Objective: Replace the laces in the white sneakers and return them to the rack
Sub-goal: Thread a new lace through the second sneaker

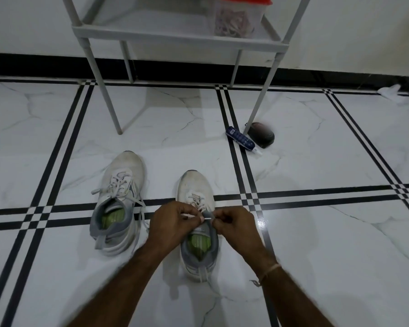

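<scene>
both hands, left hand point(172, 223) and right hand point(234, 224), pinch a white lace point(208, 217) between curled fingertips above the right sneaker point(196, 185) (tongue just below); the left sneaker point(121, 185) sits beside.

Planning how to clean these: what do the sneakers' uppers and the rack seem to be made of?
Left sneaker, right sneaker: likely white mesh fabric, matt, toes soiled; grey padded textile collars. Rack: probably grey plastic or coated metal, smooth, slight sheen, tubular legs.
</scene>
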Action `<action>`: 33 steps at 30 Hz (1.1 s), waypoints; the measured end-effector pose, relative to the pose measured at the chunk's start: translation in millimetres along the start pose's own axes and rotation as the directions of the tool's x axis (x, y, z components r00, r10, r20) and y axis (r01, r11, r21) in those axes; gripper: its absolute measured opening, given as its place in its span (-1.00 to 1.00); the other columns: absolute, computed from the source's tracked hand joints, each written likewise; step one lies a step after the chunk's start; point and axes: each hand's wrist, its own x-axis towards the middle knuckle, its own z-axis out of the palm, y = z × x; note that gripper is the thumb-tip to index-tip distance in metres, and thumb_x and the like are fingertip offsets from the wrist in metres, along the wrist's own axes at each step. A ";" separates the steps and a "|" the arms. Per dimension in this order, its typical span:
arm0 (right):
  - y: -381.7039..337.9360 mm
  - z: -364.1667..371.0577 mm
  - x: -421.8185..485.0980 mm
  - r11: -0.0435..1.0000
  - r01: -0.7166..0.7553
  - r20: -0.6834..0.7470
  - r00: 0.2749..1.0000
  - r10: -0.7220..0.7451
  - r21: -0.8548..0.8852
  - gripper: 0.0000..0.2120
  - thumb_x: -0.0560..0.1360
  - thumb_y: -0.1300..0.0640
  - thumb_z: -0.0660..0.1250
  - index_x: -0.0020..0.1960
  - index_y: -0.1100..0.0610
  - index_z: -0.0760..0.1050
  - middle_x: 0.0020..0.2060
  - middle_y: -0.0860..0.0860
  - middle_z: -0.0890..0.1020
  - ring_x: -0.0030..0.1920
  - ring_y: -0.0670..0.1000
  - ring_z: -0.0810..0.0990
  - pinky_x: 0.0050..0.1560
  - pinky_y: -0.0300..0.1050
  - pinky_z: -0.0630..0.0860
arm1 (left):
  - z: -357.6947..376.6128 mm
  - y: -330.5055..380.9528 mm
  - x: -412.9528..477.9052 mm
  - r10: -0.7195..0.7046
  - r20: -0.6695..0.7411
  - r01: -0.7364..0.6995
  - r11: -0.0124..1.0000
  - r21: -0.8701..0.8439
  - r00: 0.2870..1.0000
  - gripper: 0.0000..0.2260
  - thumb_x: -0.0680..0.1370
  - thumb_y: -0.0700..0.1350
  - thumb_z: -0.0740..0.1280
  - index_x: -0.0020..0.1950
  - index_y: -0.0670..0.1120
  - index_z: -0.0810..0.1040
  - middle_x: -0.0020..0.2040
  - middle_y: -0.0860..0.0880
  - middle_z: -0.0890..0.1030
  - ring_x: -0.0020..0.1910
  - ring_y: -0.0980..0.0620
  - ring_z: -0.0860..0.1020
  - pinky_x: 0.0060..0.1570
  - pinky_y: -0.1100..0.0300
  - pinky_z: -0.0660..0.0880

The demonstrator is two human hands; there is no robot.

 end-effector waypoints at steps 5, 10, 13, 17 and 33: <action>3.3 -0.1 -2.7 0.994 -0.035 0.020 0.999 0.033 0.104 -0.90 0.49 0.29 0.46 -0.08 0.15 0.73 -0.27 0.02 0.73 -0.22 0.01 0.72 -0.10 0.03 0.71 | 6.4 -4.2 -0.3 -0.006 0.007 0.005 1.000 0.029 1.000 -0.89 0.38 0.22 0.51 -0.19 0.25 0.72 -0.29 0.30 0.66 -0.23 0.30 0.62 -0.17 0.14 0.61; 3.7 1.7 -5.7 0.984 -0.056 0.040 0.998 0.049 0.171 -0.93 0.51 0.28 0.46 -0.07 0.19 0.72 -0.25 0.09 0.73 -0.16 0.17 0.71 -0.10 0.04 0.71 | 9.9 -5.3 -3.1 -0.024 -0.044 0.025 0.999 0.029 0.999 -0.90 0.37 0.19 0.51 -0.18 0.23 0.72 -0.30 0.29 0.66 -0.23 0.28 0.63 -0.15 0.15 0.61; 5.7 2.8 -5.8 0.978 -0.066 0.048 0.997 0.058 0.199 -0.94 0.52 0.26 0.46 -0.06 0.20 0.72 -0.25 0.09 0.73 -0.16 0.17 0.71 -0.08 0.06 0.71 | 11.2 -7.8 -1.9 -0.004 -0.037 0.005 1.000 0.030 0.999 -0.89 0.35 0.16 0.49 -0.18 0.20 0.71 -0.28 0.27 0.67 -0.22 0.27 0.62 -0.18 0.17 0.59; 7.1 5.6 -6.1 0.980 -0.068 0.054 0.997 0.059 0.186 -0.92 0.51 0.25 0.47 -0.04 0.14 0.73 -0.23 0.04 0.75 -0.15 0.10 0.73 -0.05 0.09 0.71 | 17.3 -6.0 -3.0 0.034 -0.075 -0.027 0.996 0.088 0.997 -0.93 0.39 0.10 0.51 -0.16 0.18 0.71 -0.24 0.26 0.65 -0.18 0.25 0.59 -0.22 0.29 0.48; -27.9 -58.2 16.0 0.283 0.014 -0.091 0.962 0.259 0.959 -0.77 0.67 0.25 0.15 -0.16 0.10 0.38 -0.38 0.00 0.51 -0.41 -0.04 0.49 -0.27 -0.14 0.56 | 3.6 -25.1 6.7 0.114 0.122 -0.111 0.993 -0.034 0.986 -0.89 0.37 0.20 0.51 -0.14 0.25 0.72 -0.25 0.16 0.61 -0.19 0.19 0.57 -0.14 0.12 0.50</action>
